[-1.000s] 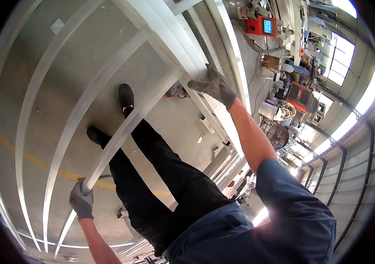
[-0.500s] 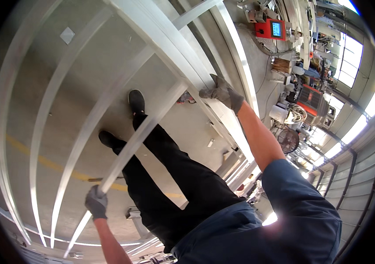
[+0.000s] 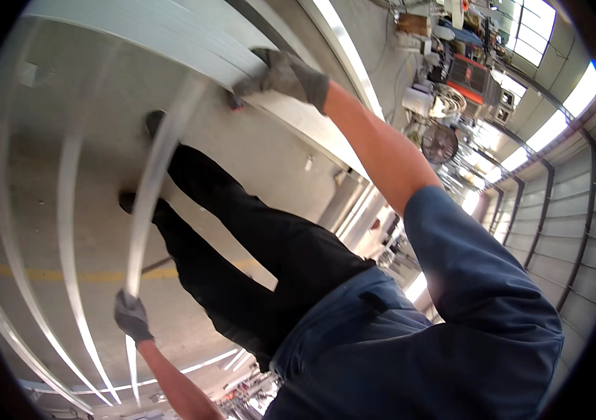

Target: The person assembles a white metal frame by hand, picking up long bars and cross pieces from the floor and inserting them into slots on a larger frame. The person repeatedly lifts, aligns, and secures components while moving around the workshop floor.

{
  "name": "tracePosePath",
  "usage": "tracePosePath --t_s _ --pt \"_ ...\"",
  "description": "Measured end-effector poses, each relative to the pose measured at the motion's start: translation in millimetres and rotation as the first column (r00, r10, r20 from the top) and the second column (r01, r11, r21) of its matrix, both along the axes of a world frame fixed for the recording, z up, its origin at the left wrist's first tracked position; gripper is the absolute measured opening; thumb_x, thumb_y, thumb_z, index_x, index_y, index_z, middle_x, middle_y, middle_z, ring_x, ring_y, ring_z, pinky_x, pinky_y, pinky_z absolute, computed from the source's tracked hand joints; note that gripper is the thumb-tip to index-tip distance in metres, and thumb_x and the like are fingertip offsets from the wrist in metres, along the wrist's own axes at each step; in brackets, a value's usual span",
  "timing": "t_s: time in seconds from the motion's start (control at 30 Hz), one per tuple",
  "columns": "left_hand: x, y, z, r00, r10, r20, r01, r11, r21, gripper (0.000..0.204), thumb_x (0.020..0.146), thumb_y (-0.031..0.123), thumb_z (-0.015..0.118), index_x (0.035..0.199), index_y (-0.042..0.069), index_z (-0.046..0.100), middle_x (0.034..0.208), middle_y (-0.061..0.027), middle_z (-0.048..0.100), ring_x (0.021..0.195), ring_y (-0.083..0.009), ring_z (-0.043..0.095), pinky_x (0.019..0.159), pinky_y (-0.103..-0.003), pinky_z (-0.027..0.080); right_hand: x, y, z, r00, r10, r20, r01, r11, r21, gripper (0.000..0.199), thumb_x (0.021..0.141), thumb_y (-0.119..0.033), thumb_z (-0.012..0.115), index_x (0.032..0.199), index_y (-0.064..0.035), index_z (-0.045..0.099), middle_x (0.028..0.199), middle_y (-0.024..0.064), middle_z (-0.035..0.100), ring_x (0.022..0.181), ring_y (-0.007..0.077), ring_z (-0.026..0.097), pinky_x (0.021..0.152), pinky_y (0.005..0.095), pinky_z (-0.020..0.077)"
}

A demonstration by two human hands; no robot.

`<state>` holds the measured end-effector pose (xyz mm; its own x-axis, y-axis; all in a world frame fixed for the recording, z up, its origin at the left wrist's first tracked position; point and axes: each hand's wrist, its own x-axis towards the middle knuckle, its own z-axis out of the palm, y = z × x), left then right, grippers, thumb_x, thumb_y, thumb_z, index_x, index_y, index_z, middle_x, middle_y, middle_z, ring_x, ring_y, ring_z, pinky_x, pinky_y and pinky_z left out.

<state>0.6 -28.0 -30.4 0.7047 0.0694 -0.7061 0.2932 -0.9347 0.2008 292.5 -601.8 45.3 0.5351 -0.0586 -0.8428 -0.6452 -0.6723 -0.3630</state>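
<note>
Several long pale metal bars run side by side across the left half. My left hand (image 3: 132, 316), in a grey glove, is wrapped round the nearest metal bar (image 3: 145, 210). The upper end of that bar is smeared by motion. My right hand (image 3: 285, 77), gloved the same way, grips the edge of a wide silvery metal beam (image 3: 172, 40) at the top. Its fingers bend over the beam's edge, and their tips are partly hidden. The bars reach up toward this beam.
Below the bars lies a grey floor with a yellow line (image 3: 88, 274). Another long metal profile (image 3: 343, 49) runs beyond my right hand. Farther right stand a fan (image 3: 439, 143), a red-framed machine (image 3: 467, 78) and a white bucket (image 3: 418, 99).
Both hands have shifted left in the picture, the right one also upward. The bars have swung with them and stand more upright in view. Both grips stay closed.
</note>
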Motion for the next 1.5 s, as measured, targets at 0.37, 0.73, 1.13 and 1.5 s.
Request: tracePosePath --t_s 0.37,0.73,1.13,1.5 --pt "20 -14 0 0.975 0.205 -0.090 -0.212 0.974 -0.083 0.028 0.092 0.012 0.071 0.118 0.003 0.067 0.088 -0.0143 0.071 0.077 -0.0255 0.068 0.074 -0.038 0.054 -30 -3 -4 0.999 0.040 -0.034 -0.042 0.997 -0.067 0.082 0.078 -0.042 0.083 0.140 0.0015 0.052 0.096 0.0120 0.073 0.070 0.0184 0.071 0.078 0.0314 0.0588" --pt "25 -54 61 0.969 0.232 -0.083 -0.241 0.962 -0.129 0.032 0.082 0.015 0.077 0.112 0.005 0.072 0.096 -0.0163 0.074 0.089 -0.0349 0.072 0.080 -0.043 0.055 -21 6 19 0.976 -0.205 -0.077 0.216 0.961 0.172 0.066 0.100 -0.042 0.063 0.145 0.0031 0.048 0.130 0.0139 0.064 0.123 0.0219 0.058 0.109 0.0365 0.0437" --pt "82 -137 41 0.975 0.216 -0.051 -0.222 0.960 -0.171 0.037 0.080 0.019 0.079 0.115 0.010 0.070 0.096 -0.0152 0.074 0.089 -0.0362 0.071 0.080 -0.045 0.055 -38 -29 -22 0.969 -0.246 -0.031 0.245 0.932 0.268 0.053 0.101 -0.044 0.059 0.137 -0.0050 0.059 0.122 0.0102 0.068 0.114 0.0211 0.062 0.100 0.0353 0.0461" --pt "158 -224 34 0.998 0.052 0.043 -0.041 0.973 -0.227 0.035 0.085 0.027 0.075 0.117 0.015 0.066 0.096 -0.0148 0.073 0.090 -0.0375 0.070 0.078 -0.046 0.054 -37 -33 -32 0.974 -0.226 0.000 0.217 0.938 0.271 0.051 0.104 -0.036 0.059 0.136 0.0031 0.054 0.118 0.0110 0.068 0.112 0.0175 0.063 0.100 0.0338 0.0484"
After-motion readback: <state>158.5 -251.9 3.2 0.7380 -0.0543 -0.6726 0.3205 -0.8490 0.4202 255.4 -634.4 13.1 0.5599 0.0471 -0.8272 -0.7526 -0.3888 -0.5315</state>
